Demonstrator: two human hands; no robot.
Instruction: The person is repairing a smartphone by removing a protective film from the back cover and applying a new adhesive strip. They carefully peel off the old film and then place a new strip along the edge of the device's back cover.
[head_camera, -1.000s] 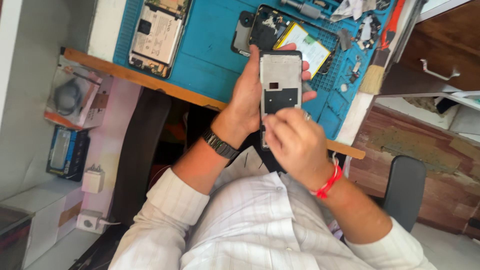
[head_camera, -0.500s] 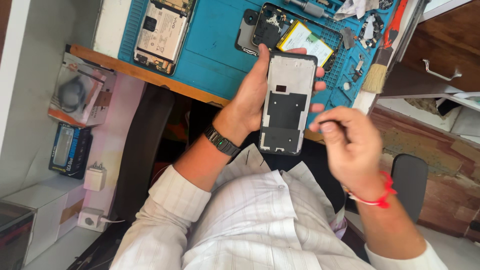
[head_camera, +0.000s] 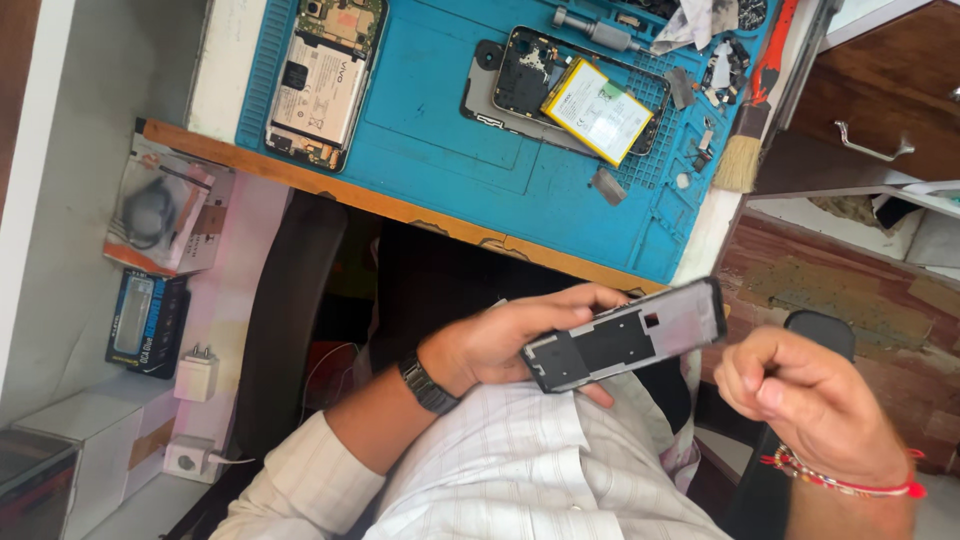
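The left hand (head_camera: 505, 340) reaches in from the lower left, forearm bent across the lap and a dark watch (head_camera: 428, 384) on the wrist, with its fingers wrapped round the near end of a phone frame (head_camera: 625, 335). The frame is held above the lap, near the surface's front edge but clear of it, tilted so its far end rises to the right. The right hand (head_camera: 800, 400), a red thread bracelet (head_camera: 840, 482) at the wrist, sits just right of the frame without touching it, fingers curled into a loose fist; whether they pinch anything cannot be told. Beyond lies the blue mat (head_camera: 440, 130) carrying an opened phone (head_camera: 320, 85) far left and another opened phone with a yellow battery (head_camera: 597, 108), leaving bare mat between them.
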